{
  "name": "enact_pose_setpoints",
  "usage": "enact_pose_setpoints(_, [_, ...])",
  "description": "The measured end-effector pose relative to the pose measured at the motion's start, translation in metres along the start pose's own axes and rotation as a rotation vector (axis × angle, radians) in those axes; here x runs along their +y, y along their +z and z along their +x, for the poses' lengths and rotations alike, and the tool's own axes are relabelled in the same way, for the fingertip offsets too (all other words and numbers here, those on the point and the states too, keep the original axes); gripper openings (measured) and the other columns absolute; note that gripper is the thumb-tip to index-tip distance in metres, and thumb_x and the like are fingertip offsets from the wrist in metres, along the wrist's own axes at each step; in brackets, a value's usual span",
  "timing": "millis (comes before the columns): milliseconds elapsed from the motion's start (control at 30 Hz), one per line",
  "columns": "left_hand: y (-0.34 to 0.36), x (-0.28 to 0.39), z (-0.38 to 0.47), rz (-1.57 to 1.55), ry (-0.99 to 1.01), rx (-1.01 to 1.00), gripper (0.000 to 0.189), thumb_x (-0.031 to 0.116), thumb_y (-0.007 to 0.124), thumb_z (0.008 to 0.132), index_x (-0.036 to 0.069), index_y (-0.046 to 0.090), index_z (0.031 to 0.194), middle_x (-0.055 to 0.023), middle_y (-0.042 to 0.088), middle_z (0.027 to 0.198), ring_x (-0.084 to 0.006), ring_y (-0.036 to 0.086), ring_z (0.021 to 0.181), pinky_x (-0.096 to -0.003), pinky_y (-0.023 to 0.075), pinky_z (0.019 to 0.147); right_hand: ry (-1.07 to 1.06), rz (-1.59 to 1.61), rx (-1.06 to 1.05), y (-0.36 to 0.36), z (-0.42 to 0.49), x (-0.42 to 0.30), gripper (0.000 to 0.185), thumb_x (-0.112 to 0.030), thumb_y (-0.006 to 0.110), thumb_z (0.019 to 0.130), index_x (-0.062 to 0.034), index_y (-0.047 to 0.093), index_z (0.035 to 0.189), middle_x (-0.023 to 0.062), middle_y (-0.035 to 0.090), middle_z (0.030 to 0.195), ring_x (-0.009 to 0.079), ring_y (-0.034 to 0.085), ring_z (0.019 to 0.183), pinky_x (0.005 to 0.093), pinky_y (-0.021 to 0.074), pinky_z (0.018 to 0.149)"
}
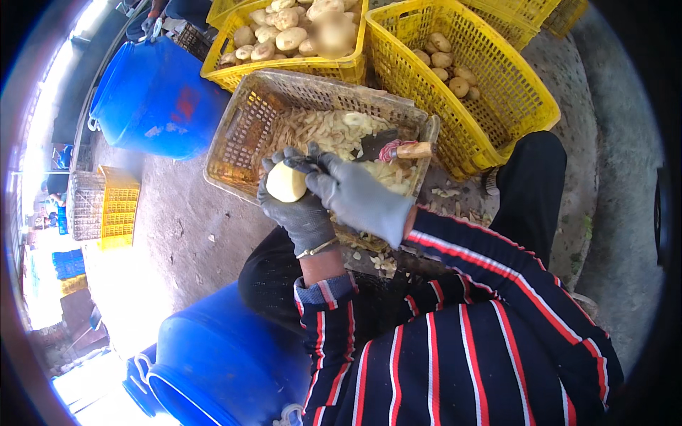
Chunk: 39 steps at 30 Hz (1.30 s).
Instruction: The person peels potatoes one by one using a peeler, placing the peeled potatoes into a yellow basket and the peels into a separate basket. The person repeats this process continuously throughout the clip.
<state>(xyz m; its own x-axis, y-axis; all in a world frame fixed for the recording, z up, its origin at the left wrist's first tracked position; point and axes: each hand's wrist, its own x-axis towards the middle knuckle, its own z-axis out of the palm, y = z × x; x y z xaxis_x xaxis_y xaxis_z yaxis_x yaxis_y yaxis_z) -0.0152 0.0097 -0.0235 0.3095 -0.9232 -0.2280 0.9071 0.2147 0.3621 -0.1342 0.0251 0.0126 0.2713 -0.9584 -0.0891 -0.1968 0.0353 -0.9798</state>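
Observation:
My left hand (303, 215), in a dark grey knit glove, holds a peeled, pale yellow potato (286, 182). Gripped in my right hand (359, 193), which wears a lighter grey glove, is a dark hand tool that looks like a peeler (301, 163); it meets the potato's right side. Both hands are over the near side of a dirty plastic crate (319, 82) holding potato peelings (298, 130). At the crate's right end lies a broad dark blade (377, 144) with a wooden handle (414, 150) bound in red and white cord.
Behind the crate, one yellow crate (266, 66) is heaped with potatoes; another yellow crate (498, 101) at right holds several. Blue plastic barrels lie at upper left (160, 101) and lower left (229, 351). Peel scraps litter the ground (181, 213). Part of another person (152, 21) shows at the top left.

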Motion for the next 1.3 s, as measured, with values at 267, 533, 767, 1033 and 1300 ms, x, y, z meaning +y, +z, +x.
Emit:
enact_pose_setpoints(267, [-0.018, 0.016, 0.004, -0.157, -0.106, -0.16, 0.034, 0.033, 0.053, 0.086, 0.01, 0.057, 0.111, -0.007, 0.063, 0.103, -0.0289, 0.061, 0.103, -0.0534, 0.0389, 0.106, -0.048, -0.275, -0.252, -0.016, -0.048, -0.026, 0.04, -0.031, 0.049, 0.095, 0.0031, 0.047, 0.117, 0.0273, 0.064, 0.075, 0.0433, 0.064, 0.073, 0.0525, 0.0484, 0.064])
enact_pose_setpoints(533, [0.01, 0.023, -0.01, 0.075, -0.008, -0.193, 0.024, 0.026, 0.056, 0.084, 0.005, 0.063, 0.094, -0.0112, 0.063, 0.089, -0.0299, 0.06, 0.092, -0.0441, 0.0493, 0.088, -0.011, -0.309, -0.2, -0.021, -0.019, -0.043, 0.037, -0.024, 0.054, 0.094, 0.0024, 0.051, 0.12, 0.0296, 0.063, 0.088, 0.0429, 0.064, 0.083, 0.0453, 0.0498, 0.071])
enact_pose_setpoints(767, [0.004, 0.018, -0.004, -0.032, -0.095, -0.201, 0.024, 0.027, 0.056, 0.083, 0.007, 0.063, 0.095, -0.0103, 0.063, 0.089, -0.0281, 0.06, 0.091, -0.0476, 0.0486, 0.089, -0.075, -0.172, -0.049, -0.029, -0.019, -0.027, 0.044, -0.033, 0.053, 0.093, 0.0031, 0.051, 0.118, 0.0267, 0.064, 0.076, 0.0441, 0.064, 0.072, 0.0501, 0.0499, 0.064])
enact_pose_setpoints(1033, [0.009, 0.014, -0.002, 0.056, -0.109, 0.097, 0.035, 0.034, 0.049, 0.087, 0.004, 0.057, 0.104, -0.0146, 0.062, 0.098, -0.037, 0.059, 0.105, -0.0605, 0.0463, 0.09, -0.319, -0.124, 0.013, -0.016, -0.036, 0.008, 0.035, -0.028, 0.054, 0.096, 0.0009, 0.052, 0.116, 0.0149, 0.064, 0.075, 0.0241, 0.063, 0.055, 0.0411, 0.0503, 0.053])
enact_pose_setpoints(1300, [0.018, -0.005, -0.014, 0.169, -0.138, -0.205, 0.032, 0.02, 0.055, 0.093, 0.0, 0.053, 0.118, -0.0196, 0.059, 0.114, -0.0352, 0.057, 0.108, -0.0506, 0.0465, 0.097, 0.321, 0.516, -0.034, -0.053, -0.008, -0.032, 0.027, -0.033, 0.055, 0.097, -0.0053, 0.054, 0.098, -0.0017, 0.048, 0.062, 0.0059, 0.048, 0.044, 0.0234, 0.0451, 0.036])
